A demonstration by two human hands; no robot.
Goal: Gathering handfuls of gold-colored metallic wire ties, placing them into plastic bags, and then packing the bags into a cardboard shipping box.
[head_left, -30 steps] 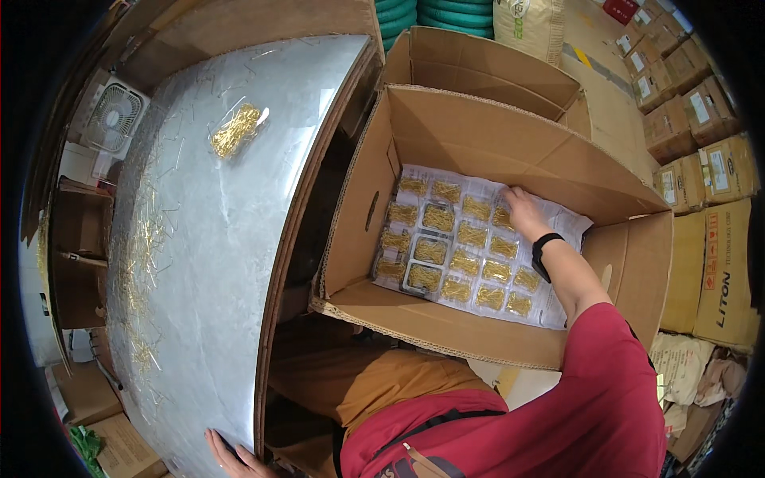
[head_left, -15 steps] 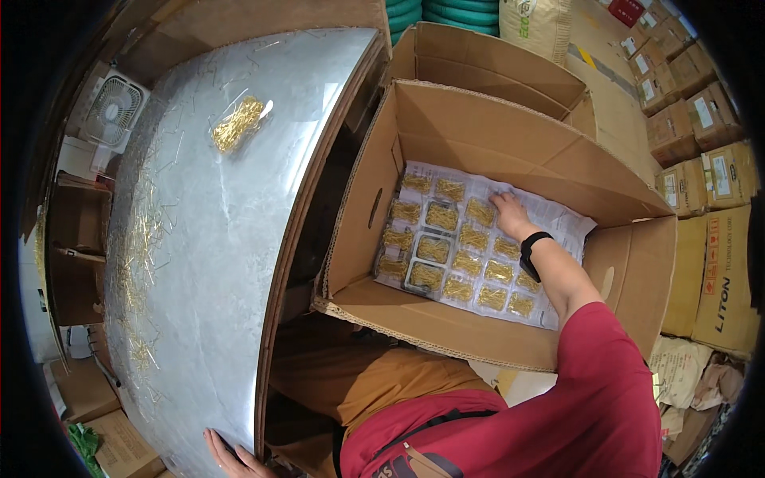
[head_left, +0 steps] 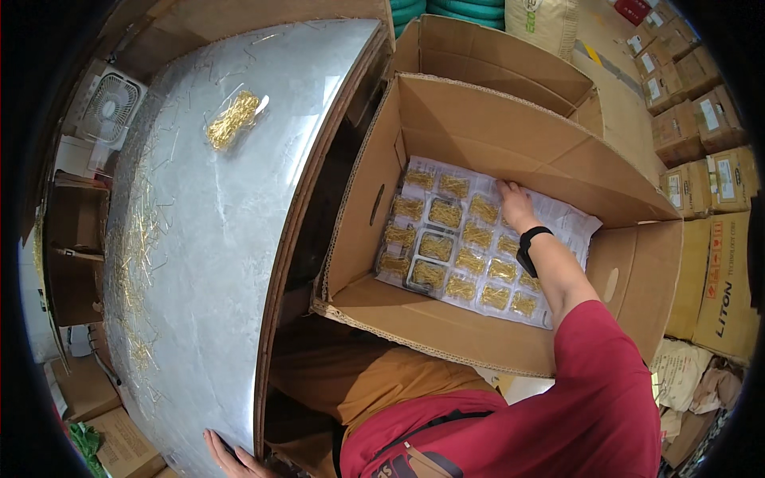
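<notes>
My right hand (head_left: 518,209) reaches down into a large open cardboard box (head_left: 510,115). Its fingers are curled at the end of the rows, beside a clear pack of gold-coloured metal pieces (head_left: 484,209); anything under the palm is hidden. Several such packs lie in rows on a printed paper sheet (head_left: 567,219) inside the box. At the bottom of the view my left hand (head_left: 233,458) rests on the near edge of the grey tabletop (head_left: 223,319), fingers extended, with a dark strip showing between them. A filled clear pack (head_left: 233,121) lies on the far part of the table.
Loose gold-coloured pieces (head_left: 131,295) are strewn along the table's left side. A white fan (head_left: 111,103) stands beyond that edge. Another open carton (head_left: 494,56) sits behind the box. Stacked cartons (head_left: 709,183) line the right, and a sack (head_left: 540,28) stands at the back.
The view has shifted slightly, so the box sits a little farther right. My right hand has moved slightly to the right from the adjacent pack. My left hand stays on the table edge.
</notes>
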